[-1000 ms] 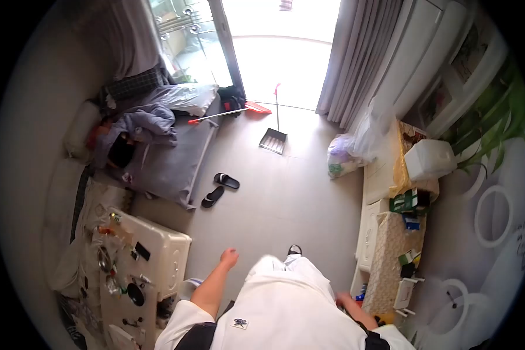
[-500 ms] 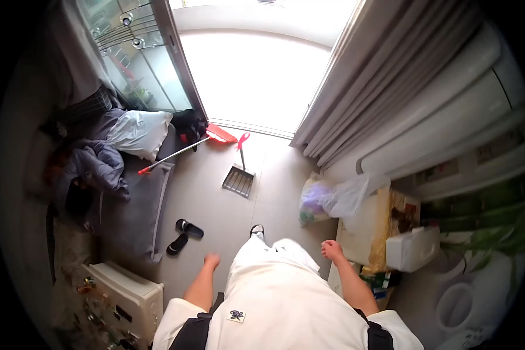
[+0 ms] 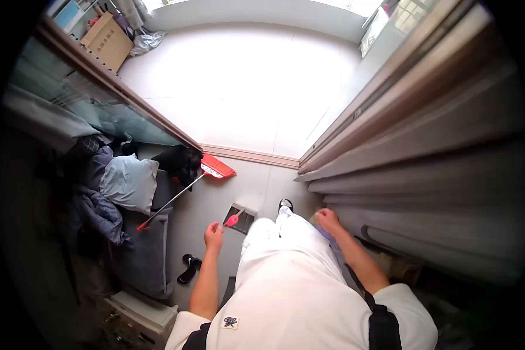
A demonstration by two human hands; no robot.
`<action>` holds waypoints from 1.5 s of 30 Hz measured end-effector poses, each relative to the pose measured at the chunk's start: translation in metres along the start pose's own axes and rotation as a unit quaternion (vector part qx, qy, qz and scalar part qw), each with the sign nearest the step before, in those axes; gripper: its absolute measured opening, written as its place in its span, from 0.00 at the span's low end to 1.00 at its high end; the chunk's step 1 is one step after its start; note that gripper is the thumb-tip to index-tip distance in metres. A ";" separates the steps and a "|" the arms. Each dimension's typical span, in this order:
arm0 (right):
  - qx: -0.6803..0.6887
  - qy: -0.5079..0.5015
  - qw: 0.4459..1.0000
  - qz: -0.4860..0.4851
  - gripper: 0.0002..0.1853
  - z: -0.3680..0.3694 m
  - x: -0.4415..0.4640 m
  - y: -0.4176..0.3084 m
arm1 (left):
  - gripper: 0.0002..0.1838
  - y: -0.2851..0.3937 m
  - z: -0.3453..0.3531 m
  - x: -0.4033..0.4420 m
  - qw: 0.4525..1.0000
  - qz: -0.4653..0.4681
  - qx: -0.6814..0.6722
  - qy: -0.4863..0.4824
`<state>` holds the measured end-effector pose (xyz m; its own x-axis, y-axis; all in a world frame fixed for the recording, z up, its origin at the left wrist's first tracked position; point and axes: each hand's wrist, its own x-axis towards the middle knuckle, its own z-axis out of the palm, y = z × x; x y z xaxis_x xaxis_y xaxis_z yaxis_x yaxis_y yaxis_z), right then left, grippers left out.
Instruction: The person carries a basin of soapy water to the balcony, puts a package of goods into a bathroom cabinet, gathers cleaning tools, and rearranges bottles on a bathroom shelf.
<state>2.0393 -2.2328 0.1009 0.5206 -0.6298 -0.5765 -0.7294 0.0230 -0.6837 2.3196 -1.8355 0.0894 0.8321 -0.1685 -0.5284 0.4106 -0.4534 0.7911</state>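
Observation:
My left hand (image 3: pixel 214 236) hangs with its fingers loosely curled and nothing visible in it, nearest to the dustpan (image 3: pixel 248 220) on the floor. The dustpan has a pink-red handle end (image 3: pixel 232 220) and stands just ahead of my legs. My right hand (image 3: pixel 328 221) hangs on the other side, its fingers curled in and slightly blurred, with no held object showing. Part of a plastic bag (image 3: pixel 315 218) shows behind its fingers. A broom (image 3: pixel 217 167) with red bristles leans by the doorway, its silver stick slanting down to the left onto the grey bed.
A sliding-door track (image 3: pixel 251 156) crosses the floor ahead, with a bright balcony beyond. Grey curtains (image 3: pixel 426 169) hang on the right. To the left are a grey bed (image 3: pixel 143 256) with a white pillow (image 3: pixel 129 182), and black slippers (image 3: pixel 189 269). A cardboard box (image 3: pixel 108 42) stands on the balcony.
I have stepped forward, and the view has come closer to the doorway. The dustpan is now right by my legs, and the slippers are nearer my left side. Both hands have swung forward.

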 end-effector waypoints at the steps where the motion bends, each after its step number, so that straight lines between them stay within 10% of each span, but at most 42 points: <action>1: -0.009 0.006 1.000 -0.019 0.11 -0.006 0.018 -0.050 | 0.16 0.003 0.003 0.006 1.000 -0.017 0.002 0.012; 9: -0.085 -0.041 0.992 -0.088 0.16 -0.001 0.225 -0.221 | 0.14 0.013 0.040 0.088 0.967 -0.232 -0.054 0.087; 15: 0.157 -0.075 0.976 0.130 0.12 -0.003 0.352 -0.277 | 0.14 0.085 0.076 0.214 0.942 -0.334 0.008 -0.013; 23: 0.097 -0.038 0.972 0.212 0.17 -0.043 0.450 -0.360 | 0.19 0.318 0.093 0.381 0.976 -0.213 -0.009 -0.033; 38: 0.015 0.057 0.958 0.280 0.15 -0.158 0.707 -0.258 | 0.16 0.348 0.186 0.456 0.929 -0.188 0.283 -0.146; 45: 0.059 0.064 0.928 0.362 0.14 -0.242 0.703 -0.194 | 0.16 0.551 0.402 0.497 0.939 -0.139 0.256 -0.185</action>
<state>2.4397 -2.8674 -0.0631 -0.1492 -0.5032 -0.8512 -0.8102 0.5557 -0.1865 2.8092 -2.5206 0.1387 0.4940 -0.2302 -0.8384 0.2810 -0.8703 0.4045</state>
